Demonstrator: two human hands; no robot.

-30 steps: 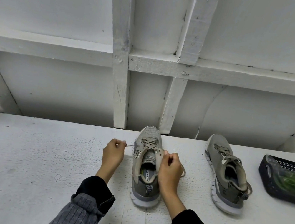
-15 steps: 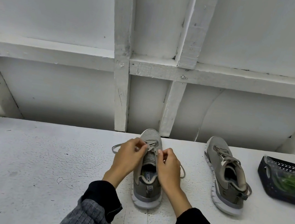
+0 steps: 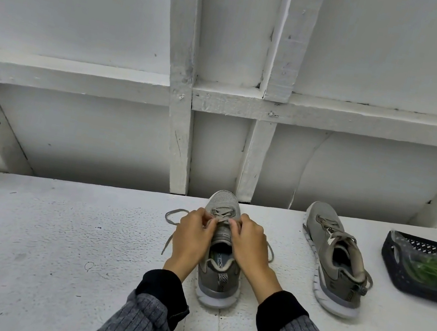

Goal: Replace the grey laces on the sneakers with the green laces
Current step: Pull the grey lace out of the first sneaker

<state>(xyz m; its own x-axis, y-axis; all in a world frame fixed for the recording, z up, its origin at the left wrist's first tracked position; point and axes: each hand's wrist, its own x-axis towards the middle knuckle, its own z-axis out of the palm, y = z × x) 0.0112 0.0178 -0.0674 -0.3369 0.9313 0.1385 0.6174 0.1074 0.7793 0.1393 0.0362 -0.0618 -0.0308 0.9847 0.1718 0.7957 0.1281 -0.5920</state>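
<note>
Both hands at the lacing of the near sneaker.

From the left I see a loose grey lace (image 3: 174,217) end trailing on the bench (image 3: 40,236), my left hand (image 3: 194,236) and right hand (image 3: 247,245) seemingly pinching lace over sneaker 1 (image 3: 217,278), then sneaker 2 (image 3: 335,257) laced, and green laces (image 3: 434,270) in a dark basket (image 3: 393,269).
</note>
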